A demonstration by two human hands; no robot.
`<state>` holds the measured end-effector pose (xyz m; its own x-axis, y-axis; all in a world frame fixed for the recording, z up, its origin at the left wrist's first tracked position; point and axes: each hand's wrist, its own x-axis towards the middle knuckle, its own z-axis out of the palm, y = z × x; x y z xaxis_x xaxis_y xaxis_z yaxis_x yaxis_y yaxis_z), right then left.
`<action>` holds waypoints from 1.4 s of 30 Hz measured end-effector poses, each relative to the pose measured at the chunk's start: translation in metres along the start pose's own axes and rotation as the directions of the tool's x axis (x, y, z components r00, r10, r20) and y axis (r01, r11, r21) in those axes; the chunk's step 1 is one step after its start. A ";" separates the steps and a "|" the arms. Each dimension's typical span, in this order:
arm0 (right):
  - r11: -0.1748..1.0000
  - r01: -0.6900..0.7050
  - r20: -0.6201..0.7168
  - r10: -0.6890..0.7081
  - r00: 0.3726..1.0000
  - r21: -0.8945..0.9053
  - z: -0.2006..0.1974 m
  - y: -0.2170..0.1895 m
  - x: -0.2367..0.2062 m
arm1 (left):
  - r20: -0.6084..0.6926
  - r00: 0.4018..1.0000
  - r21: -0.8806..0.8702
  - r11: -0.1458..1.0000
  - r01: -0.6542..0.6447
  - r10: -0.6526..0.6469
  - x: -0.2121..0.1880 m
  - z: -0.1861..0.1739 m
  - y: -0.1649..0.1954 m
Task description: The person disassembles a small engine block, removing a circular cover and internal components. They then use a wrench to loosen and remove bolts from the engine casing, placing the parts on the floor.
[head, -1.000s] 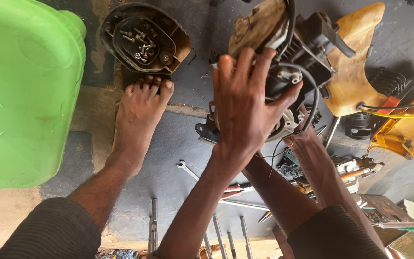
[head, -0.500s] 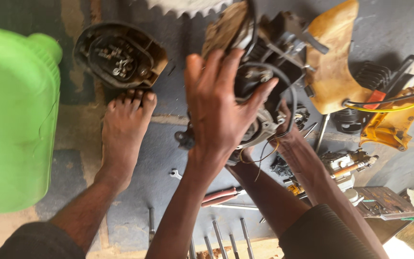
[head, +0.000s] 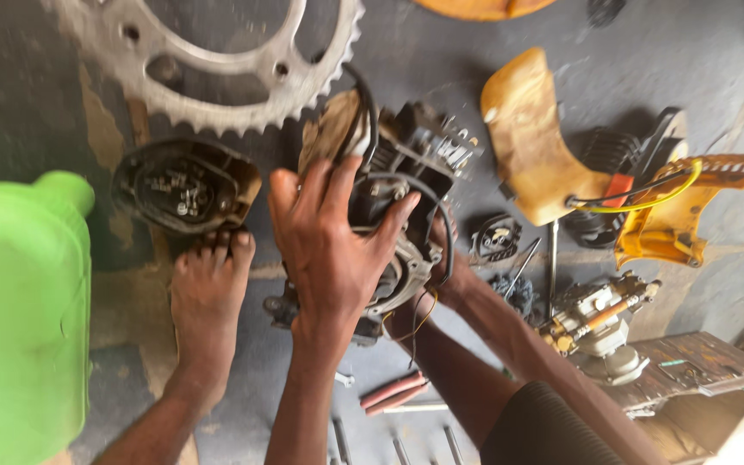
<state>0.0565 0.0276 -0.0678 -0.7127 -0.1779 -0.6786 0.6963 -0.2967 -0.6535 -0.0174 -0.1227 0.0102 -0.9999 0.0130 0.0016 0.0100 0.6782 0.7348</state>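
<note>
A small grimy engine block (head: 406,172) with black wires stands on the dark floor in the middle of the view. My left hand (head: 329,250) lies spread over its near side, fingers apart and pressed against the casing. My right hand (head: 445,275) reaches in from below right and grips the engine's lower side, mostly hidden behind the block and its black cable. My bare foot (head: 208,301) rests on the floor just left of the engine.
A green plastic jerrycan (head: 19,319) fills the left edge. A large toothed sprocket (head: 217,60) lies at top, a dark round cover (head: 182,185) beneath it. Orange plastic housings (head: 544,146), a carburettor (head: 596,319) and loose tools (head: 393,392) lie right and below.
The view has shifted upward and left, bringing the sprocket into sight. Both hands stay on the engine, which has turned slightly.
</note>
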 end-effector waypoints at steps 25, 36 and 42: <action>0.838 0.084 0.081 -0.048 0.996 -0.540 -0.023 -0.027 -0.006 | 0.036 0.999 0.045 0.999 -0.003 0.001 0.014 0.002 0.014; 0.825 -0.001 0.045 0.032 0.998 -0.566 -0.051 -0.010 -0.009 | 0.027 1.000 0.021 1.000 0.000 -0.001 0.007 -0.009 -0.001; 0.806 -0.133 -0.193 0.024 0.981 -0.577 -0.057 -0.009 -0.021 | 0.010 1.000 0.015 0.999 -0.030 0.030 0.002 -0.008 -0.008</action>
<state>0.0704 0.0869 -0.0668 -0.6662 -0.0003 -0.7458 0.7049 0.3264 -0.6298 -0.0196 -0.1346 0.0097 -0.9990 0.0408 0.0167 0.0402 0.6885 0.7241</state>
